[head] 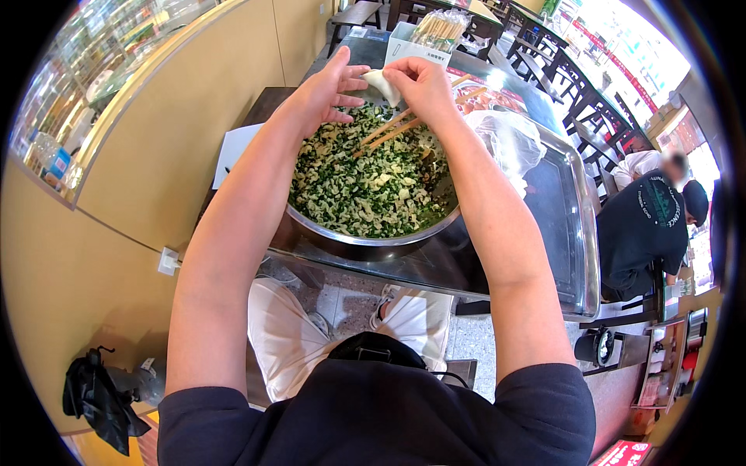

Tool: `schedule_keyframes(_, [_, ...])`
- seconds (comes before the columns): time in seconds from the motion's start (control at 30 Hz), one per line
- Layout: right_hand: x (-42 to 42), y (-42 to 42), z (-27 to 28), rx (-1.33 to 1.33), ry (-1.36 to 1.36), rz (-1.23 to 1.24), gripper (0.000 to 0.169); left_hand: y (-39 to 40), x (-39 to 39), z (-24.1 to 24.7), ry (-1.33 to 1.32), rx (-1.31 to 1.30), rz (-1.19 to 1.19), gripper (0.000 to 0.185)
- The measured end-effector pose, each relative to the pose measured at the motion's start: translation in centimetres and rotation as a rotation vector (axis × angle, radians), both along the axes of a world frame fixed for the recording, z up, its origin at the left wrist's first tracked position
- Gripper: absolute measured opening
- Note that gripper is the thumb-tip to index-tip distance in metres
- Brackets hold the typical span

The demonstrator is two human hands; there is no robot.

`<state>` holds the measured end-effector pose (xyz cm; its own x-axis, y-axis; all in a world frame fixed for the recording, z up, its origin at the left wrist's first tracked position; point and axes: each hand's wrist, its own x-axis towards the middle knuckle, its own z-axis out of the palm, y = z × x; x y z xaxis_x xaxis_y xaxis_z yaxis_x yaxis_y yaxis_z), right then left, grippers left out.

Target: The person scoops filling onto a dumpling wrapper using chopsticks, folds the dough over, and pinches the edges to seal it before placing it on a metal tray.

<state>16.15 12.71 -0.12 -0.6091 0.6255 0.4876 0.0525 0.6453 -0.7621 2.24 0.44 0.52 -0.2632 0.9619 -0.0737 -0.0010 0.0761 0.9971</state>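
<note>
A folded piece of white dough wrapper (384,87) is pinched between the thumb and fingers of my right hand (422,87). My left hand (335,93) is held up beside it, fingers apart, fingertips close to the wrapper's left end; whether they touch it is unclear. Below both hands stands a large steel bowl (373,240) of chopped green leaves and pale yellow bits, a loose filling (367,175). A pair of wooden chopsticks (387,134) slants from the filling up under my right hand; I cannot tell if that hand also grips them.
Right of the bowl lie a crumpled clear plastic bag (507,140) and a steel tray (588,256). A box of wrapped chopsticks (422,46) stands at the table's far end. A yellow partition wall (192,87) runs along the left. People (644,215) sit at the far right.
</note>
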Motion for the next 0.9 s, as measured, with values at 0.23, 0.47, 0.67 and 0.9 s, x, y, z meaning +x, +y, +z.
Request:
schedule_keyframes(0.23, [0.2, -0.1, 0.4, -0.033, 0.151, -0.004, 0.017, 0.1, -0.1, -0.5, 0.051, -0.031, 0.057, 0.065])
schedule_keyframes(0.47, [0.0, -0.2, 0.3, -0.08, 0.171, 0.184, 0.014, -0.4, 0.0, -0.5, 0.0, 0.068, -0.074, 0.039])
schedule_keyframes(0.67, [0.0, -0.1, 0.2, -0.09, 0.098, 0.234, 0.014, -0.5, 0.0, -0.4, -0.042, 0.1, -0.045, 0.028])
schedule_keyframes(0.9, [-0.2, -0.7, 0.3, 0.042, 0.161, 0.266, 0.018, -0.4, -0.1, -0.4, -0.019, 0.082, -0.06, 0.024])
